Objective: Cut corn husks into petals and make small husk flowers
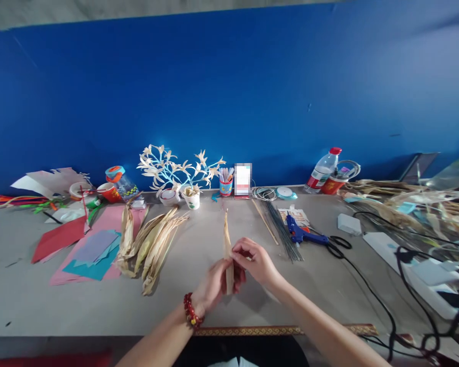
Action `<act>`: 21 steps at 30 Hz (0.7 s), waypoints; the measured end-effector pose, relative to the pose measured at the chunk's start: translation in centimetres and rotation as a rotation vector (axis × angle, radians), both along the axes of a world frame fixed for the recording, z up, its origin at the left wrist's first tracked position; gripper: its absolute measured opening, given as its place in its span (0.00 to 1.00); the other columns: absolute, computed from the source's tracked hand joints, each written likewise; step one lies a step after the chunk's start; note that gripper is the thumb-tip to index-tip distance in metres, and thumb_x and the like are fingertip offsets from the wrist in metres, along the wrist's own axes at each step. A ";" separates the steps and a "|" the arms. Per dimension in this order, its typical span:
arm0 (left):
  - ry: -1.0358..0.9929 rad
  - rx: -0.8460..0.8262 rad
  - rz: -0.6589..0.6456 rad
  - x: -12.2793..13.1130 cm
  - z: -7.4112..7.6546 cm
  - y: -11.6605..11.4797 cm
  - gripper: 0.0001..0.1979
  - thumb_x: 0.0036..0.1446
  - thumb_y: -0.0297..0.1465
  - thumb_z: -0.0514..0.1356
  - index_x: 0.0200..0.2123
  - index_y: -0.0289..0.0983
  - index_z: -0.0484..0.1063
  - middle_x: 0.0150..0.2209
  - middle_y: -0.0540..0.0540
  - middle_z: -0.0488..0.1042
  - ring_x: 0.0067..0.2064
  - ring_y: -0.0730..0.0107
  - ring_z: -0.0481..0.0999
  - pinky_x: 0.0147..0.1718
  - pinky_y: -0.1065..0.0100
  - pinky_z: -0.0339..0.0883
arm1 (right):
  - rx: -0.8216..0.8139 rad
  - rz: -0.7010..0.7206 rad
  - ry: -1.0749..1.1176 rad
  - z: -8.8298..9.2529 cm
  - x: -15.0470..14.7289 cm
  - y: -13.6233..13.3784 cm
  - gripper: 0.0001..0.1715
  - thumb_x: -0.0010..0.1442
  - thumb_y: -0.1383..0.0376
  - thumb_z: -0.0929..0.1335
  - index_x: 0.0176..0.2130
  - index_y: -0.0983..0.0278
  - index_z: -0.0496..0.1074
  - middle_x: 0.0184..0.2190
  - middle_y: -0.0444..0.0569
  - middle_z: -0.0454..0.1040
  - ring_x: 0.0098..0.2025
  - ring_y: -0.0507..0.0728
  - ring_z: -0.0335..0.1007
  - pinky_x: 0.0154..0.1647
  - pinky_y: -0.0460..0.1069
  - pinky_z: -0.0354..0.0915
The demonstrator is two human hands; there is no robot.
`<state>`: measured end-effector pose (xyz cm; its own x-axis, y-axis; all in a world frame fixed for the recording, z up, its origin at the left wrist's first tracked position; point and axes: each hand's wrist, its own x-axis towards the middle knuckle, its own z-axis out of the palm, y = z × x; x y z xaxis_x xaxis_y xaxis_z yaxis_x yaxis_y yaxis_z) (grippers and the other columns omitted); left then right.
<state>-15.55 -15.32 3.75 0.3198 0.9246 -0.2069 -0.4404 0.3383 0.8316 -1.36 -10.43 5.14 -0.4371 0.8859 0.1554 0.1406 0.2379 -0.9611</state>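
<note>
A long, narrow, pale corn husk [227, 239] stands nearly upright in front of me, its pointed tip at the top. My left hand [216, 280] is closed around its lower part, with a red beaded bracelet [193, 311] on that wrist. At the husk's right edge, about mid-length, the fingers of my right hand [256, 260] are pinched together on it. A pile of dry corn husks [156, 250] lies to the left of my hands. Thin dark wires [283, 232] lie to the right.
White husk flowers in a paper cup [192, 199] stand at the back, near a pen cup [225, 186]. To the right are a blue glue gun [306, 234], black scissors [338, 245], a bottle [323, 171] and cables [375, 300]. Coloured paper [61, 239] lies left.
</note>
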 end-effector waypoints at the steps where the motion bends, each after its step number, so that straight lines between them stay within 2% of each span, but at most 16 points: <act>1: 0.034 0.014 -0.005 -0.5 0.2 0.2 0.23 0.60 0.46 0.54 0.32 0.31 0.74 0.28 0.42 0.74 0.27 0.70 0.70 0.28 0.69 0.62 | -0.069 0.032 0.048 0.0 -0.4 0.3 0.16 0.62 0.54 0.67 0.31 0.63 0.70 0.28 0.43 0.69 0.22 0.49 0.63 0.22 0.45 0.60; 4: 0.267 0.165 0.035 -2.1 0.6 1.5 0.23 0.58 0.49 0.57 0.35 0.32 0.76 0.32 0.43 0.75 0.33 0.67 0.71 0.33 0.67 0.64 | -0.187 0.056 0.162 0.3 -1.3 1.1 0.16 0.61 0.53 0.67 0.30 0.63 0.68 0.22 0.40 0.66 0.20 0.49 0.60 0.22 0.45 0.59; 7: 0.507 0.300 0.066 -3.3 0.2 3.0 0.25 0.57 0.51 0.57 0.29 0.33 0.74 0.24 0.48 0.71 0.27 0.71 0.66 0.28 0.70 0.59 | -0.179 -0.012 0.205 0.6 -2.0 2.0 0.15 0.56 0.55 0.71 0.32 0.63 0.67 0.26 0.42 0.70 0.27 0.51 0.66 0.29 0.46 0.63; 9: 0.566 0.318 0.035 -3.6 -0.3 3.9 0.27 0.57 0.53 0.55 0.25 0.34 0.71 0.20 0.51 0.65 0.23 0.74 0.62 0.24 0.71 0.54 | -0.200 -0.008 0.232 0.6 -2.2 2.6 0.18 0.52 0.56 0.74 0.37 0.63 0.68 0.30 0.44 0.72 0.32 0.53 0.68 0.32 0.47 0.64; 12: 0.561 0.346 0.019 -3.6 -0.9 4.4 0.26 0.57 0.52 0.56 0.24 0.34 0.69 0.20 0.53 0.63 0.23 0.75 0.60 0.24 0.71 0.52 | -0.272 0.041 0.263 0.2 -2.0 3.4 0.20 0.50 0.56 0.75 0.37 0.64 0.69 0.30 0.45 0.73 0.32 0.53 0.68 0.34 0.47 0.64; 15: 0.446 0.311 0.050 -3.5 -1.3 4.3 0.23 0.56 0.50 0.59 0.28 0.35 0.68 0.22 0.53 0.65 0.25 0.75 0.62 0.25 0.72 0.54 | -0.338 0.068 0.220 -0.4 -1.5 3.8 0.19 0.50 0.54 0.74 0.33 0.65 0.70 0.27 0.45 0.73 0.30 0.53 0.67 0.33 0.47 0.62; 18: 0.365 0.244 0.088 -3.7 -1.4 4.1 0.21 0.57 0.50 0.59 0.29 0.35 0.67 0.24 0.51 0.68 0.24 0.75 0.65 0.25 0.72 0.58 | -0.319 0.006 0.158 -1.2 -1.2 4.1 0.22 0.50 0.50 0.73 0.31 0.65 0.70 0.24 0.44 0.71 0.27 0.52 0.65 0.30 0.48 0.61; 21: 0.393 0.224 0.143 -3.9 -1.5 4.1 0.22 0.58 0.49 0.58 0.28 0.36 0.65 0.21 0.53 0.65 0.22 0.77 0.62 0.22 0.73 0.54 | -0.270 -0.073 0.114 -1.9 -1.2 4.2 0.24 0.51 0.47 0.72 0.29 0.65 0.70 0.21 0.43 0.68 0.24 0.51 0.62 0.27 0.47 0.59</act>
<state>-19.44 -11.22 2.25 0.1236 0.9893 -0.0770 -0.1072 0.0905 0.9901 -2.58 -6.22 3.27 -0.3640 0.9303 -0.0461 0.0358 -0.0355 -0.9987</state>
